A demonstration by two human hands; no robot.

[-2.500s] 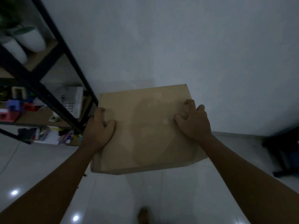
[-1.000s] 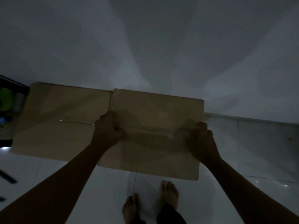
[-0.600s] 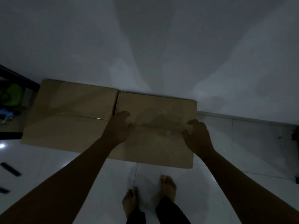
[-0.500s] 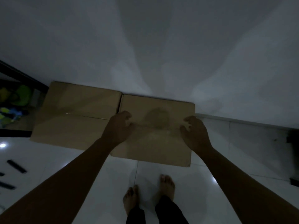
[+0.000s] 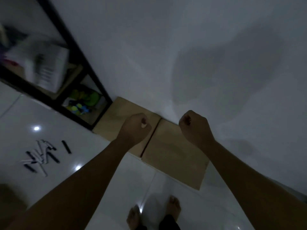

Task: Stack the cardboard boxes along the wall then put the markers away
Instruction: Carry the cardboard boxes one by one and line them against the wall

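Note:
Two brown cardboard boxes sit side by side on the white floor against the wall: a left box (image 5: 113, 120) next to the shelf and a right box (image 5: 172, 156). My left hand (image 5: 135, 126) hovers above the seam between them, fingers curled into a fist, holding nothing. My right hand (image 5: 193, 126) hangs above the right box's far edge, also curled and empty. Several black and white markers (image 5: 41, 155) lie scattered on the floor at the left.
A black metal shelf unit (image 5: 73, 52) stands at the left against the wall, holding a white box and colourful items low down. A brown object (image 5: 10, 200) shows at the bottom left edge. My bare feet (image 5: 154, 213) stand on the tiles before the boxes.
Both hands have lifted off the right box and curled into fists. The view has swung left, bringing the shelf and the scattered markers into sight.

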